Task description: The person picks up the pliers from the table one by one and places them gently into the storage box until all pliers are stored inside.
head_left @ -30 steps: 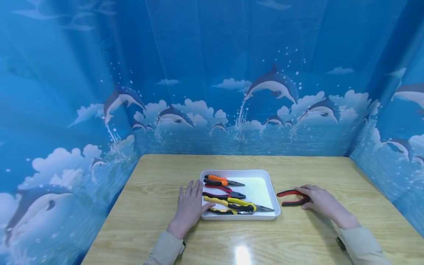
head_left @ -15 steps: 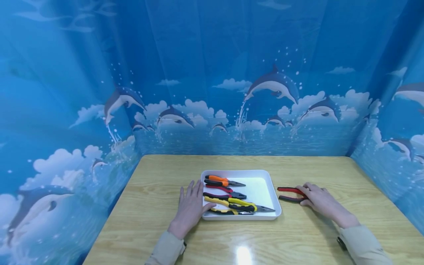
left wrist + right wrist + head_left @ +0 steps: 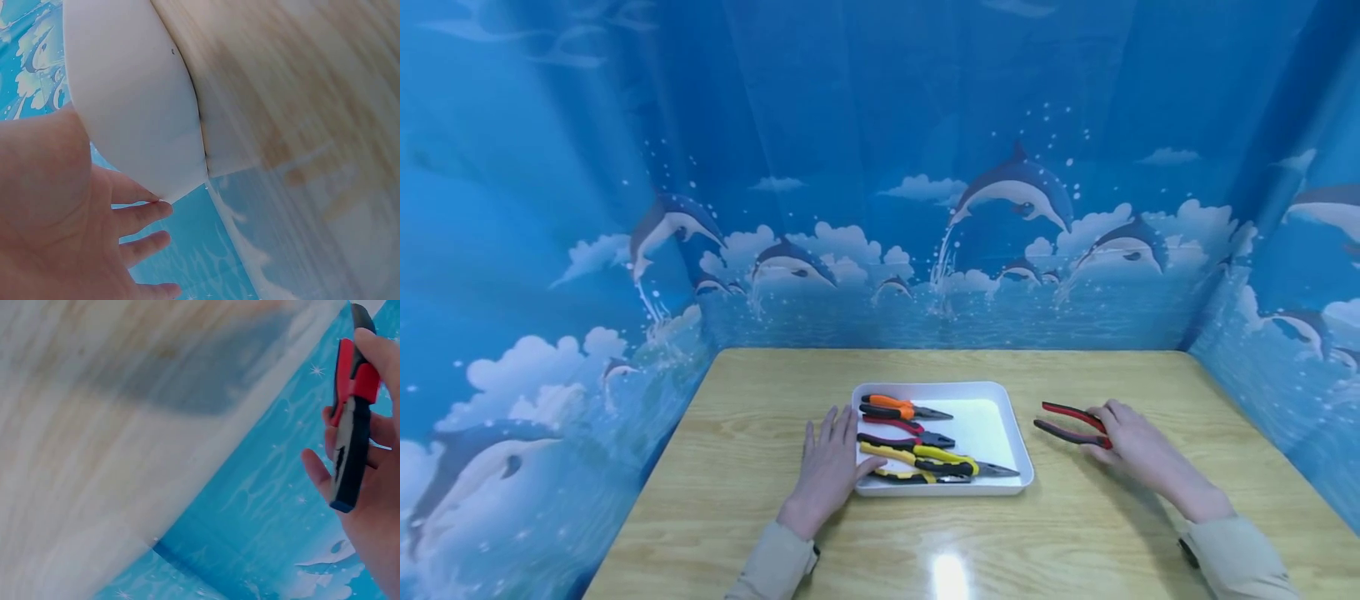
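Note:
My right hand grips a pair of red-and-black pliers near the pivot. Its thumb and fingers lie on either side, and the handles point left toward the tray in the head view. Those pliers look raised off the table. My left hand rests with straight fingers along the left wall of a white tray, its thumb over the rim. Inside the tray lie orange-and-black long-nose pliers, red-and-black pliers, and yellow-and-black pliers overlapping another yellow-and-black pair.
The wooden table extends around the tray on all sides. A blue dolphin-print curtain stands behind the table and at both sides. Light glares off the tabletop near the front.
My right hand has moved slightly right with the red-and-black pliers, which have turned and come up from the table. The left hand and the tray have stayed in place.

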Tool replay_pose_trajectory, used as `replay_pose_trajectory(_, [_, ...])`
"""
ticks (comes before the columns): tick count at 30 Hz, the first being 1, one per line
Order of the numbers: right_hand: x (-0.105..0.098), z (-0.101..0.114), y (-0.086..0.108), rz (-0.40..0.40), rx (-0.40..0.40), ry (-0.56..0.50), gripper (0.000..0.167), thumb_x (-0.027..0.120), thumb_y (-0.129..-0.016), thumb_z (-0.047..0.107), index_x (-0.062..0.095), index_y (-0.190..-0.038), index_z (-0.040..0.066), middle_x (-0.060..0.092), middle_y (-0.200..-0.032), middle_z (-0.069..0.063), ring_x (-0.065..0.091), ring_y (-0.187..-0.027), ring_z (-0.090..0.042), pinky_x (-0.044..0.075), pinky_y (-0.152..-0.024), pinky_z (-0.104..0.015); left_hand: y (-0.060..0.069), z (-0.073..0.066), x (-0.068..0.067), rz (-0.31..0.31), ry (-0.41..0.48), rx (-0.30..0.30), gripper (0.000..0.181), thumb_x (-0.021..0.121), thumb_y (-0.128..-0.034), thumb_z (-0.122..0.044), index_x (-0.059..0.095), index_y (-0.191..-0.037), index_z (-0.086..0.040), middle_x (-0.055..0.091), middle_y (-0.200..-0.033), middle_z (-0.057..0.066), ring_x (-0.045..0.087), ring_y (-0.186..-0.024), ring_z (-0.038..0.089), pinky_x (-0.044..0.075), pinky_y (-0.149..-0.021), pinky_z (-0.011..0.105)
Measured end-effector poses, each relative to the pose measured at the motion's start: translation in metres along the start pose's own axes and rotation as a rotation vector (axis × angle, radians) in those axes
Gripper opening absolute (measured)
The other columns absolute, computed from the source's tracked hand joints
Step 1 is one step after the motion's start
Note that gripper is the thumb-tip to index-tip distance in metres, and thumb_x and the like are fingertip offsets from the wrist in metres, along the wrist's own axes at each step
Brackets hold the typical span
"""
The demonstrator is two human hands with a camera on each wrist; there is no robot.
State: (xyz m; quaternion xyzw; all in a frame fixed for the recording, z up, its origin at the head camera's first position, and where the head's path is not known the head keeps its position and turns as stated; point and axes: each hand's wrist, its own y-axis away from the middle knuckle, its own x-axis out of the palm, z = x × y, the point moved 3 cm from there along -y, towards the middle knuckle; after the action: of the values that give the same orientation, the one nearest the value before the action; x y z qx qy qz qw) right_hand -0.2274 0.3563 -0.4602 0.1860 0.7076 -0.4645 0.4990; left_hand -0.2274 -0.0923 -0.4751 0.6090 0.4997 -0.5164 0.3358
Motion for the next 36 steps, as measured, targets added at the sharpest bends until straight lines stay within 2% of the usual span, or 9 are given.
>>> replay_pose_trajectory(4, [-0.01, 0.004, -0.007, -0.054, -0.013, 0.031, 0.072, 0.05, -0.098, 0.064, 0.062, -0.111, -0.006, 0.054, -0.085, -0.005, 0.045, -0.069, -0.014, 0.04, -0.055, -0.035, 0.0, 0.0, 0.0, -0.001, 0.016, 0.0, 0.09, 0.056, -0.0952, -0.062, 0.034, -0.155, 0.002, 0.031, -0.162, 0.021, 0.024, -0.15, 0.043, 0.015, -0.119, 0.067])
replay_pose_trajectory(6, [-0.015, 0.008, -0.011, -0.067, -0.012, 0.051, 0.086, 0.023, -0.098, 0.071, 0.062, -0.111, -0.005, 0.054, -0.085, -0.005, 0.046, -0.07, -0.016, 0.039, -0.056, -0.036, 0.0, 0.0, 0.0, -0.001, 0.024, 0.0, 0.09, 0.057, -0.0953, -0.061, 0.035, -0.154, 0.003, 0.031, -0.161, 0.021, 0.024, -0.15, 0.043, 0.014, -0.119, 0.067])
replay_pose_trajectory(8, [-0.02, 0.012, -0.016, -0.068, -0.015, 0.065, 0.088, 0.018, -0.097, 0.071, 0.062, -0.112, -0.004, 0.054, -0.086, -0.005, 0.047, -0.071, -0.017, 0.04, -0.058, -0.039, 0.001, 0.0, -0.001, -0.002, 0.024, 0.0, 0.09, 0.057, -0.0954, -0.061, 0.035, -0.155, 0.003, 0.031, -0.162, 0.021, 0.024, -0.15, 0.043, 0.014, -0.119, 0.067])
replay_pose_trajectory(11, [-0.027, 0.02, -0.023, -0.044, -0.018, 0.078, 0.07, 0.049, -0.098, 0.065, 0.061, -0.114, -0.002, 0.054, -0.088, -0.004, 0.047, -0.074, -0.017, 0.043, -0.061, -0.041, 0.001, 0.0, -0.002, -0.002, 0.015, -0.001, 0.09, 0.056, -0.0953, -0.062, 0.034, -0.155, 0.002, 0.03, -0.162, 0.021, 0.024, -0.15, 0.043, 0.015, -0.119, 0.067])
replay_pose_trajectory(15, [-0.034, 0.03, -0.031, -0.012, -0.022, 0.085, 0.057, 0.084, -0.081, 0.037, 0.06, -0.117, -0.001, 0.054, -0.09, -0.004, 0.048, -0.076, -0.018, 0.045, -0.064, -0.044, 0.001, -0.001, -0.002, 0.009, -0.007, -0.007, 0.091, 0.055, -0.095, -0.063, 0.033, -0.156, 0.001, 0.03, -0.162, 0.02, 0.023, -0.15, 0.043, 0.016, -0.119, 0.066])
replay_pose_trajectory(19, [-0.037, 0.04, -0.038, -0.017, -0.043, 0.086, 0.057, 0.082, -0.084, 0.038, 0.06, -0.118, -0.002, 0.057, -0.094, -0.008, 0.053, -0.08, -0.021, 0.048, -0.067, -0.045, 0.001, -0.002, -0.002, 0.009, -0.014, -0.01, 0.092, 0.055, -0.0947, -0.063, 0.033, -0.156, 0.001, 0.031, -0.162, 0.02, 0.024, -0.15, 0.042, 0.017, -0.119, 0.066])
replay_pose_trajectory(22, [-0.036, 0.046, -0.044, -0.024, -0.057, 0.077, 0.061, 0.064, -0.095, 0.054, 0.06, -0.118, -0.002, 0.058, -0.095, -0.009, 0.055, -0.081, -0.023, 0.05, -0.067, -0.045, 0.001, -0.001, -0.002, 0.004, -0.016, -0.008, 0.092, 0.056, -0.0946, -0.063, 0.034, -0.155, 0.001, 0.032, -0.162, 0.02, 0.025, -0.15, 0.042, 0.017, -0.119, 0.066])
replay_pose_trajectory(29, [-0.029, 0.066, -0.066, 0.054, -0.023, 0.068, 0.056, 0.087, -0.079, 0.032, 0.062, -0.117, -0.002, 0.059, -0.097, -0.01, 0.055, -0.083, -0.023, 0.051, -0.071, -0.045, -0.001, -0.001, -0.001, 0.014, -0.021, -0.024, 0.093, 0.054, -0.0941, -0.065, 0.032, -0.157, 0.0, 0.03, -0.163, 0.019, 0.023, -0.151, 0.042, 0.016, -0.119, 0.066])
replay_pose_trajectory(36, [-0.02, 0.086, -0.09, 0.057, -0.062, 0.035, 0.059, 0.084, -0.083, 0.036, 0.061, -0.121, -0.002, 0.06, -0.101, -0.01, 0.056, -0.088, -0.023, 0.051, -0.075, -0.043, -0.001, 0.0, -0.001, -0.002, -0.018, -0.006, 0.092, 0.055, -0.0946, -0.063, 0.032, -0.156, 0.001, 0.032, -0.162, 0.02, 0.024, -0.15, 0.042, 0.017, -0.119, 0.066])
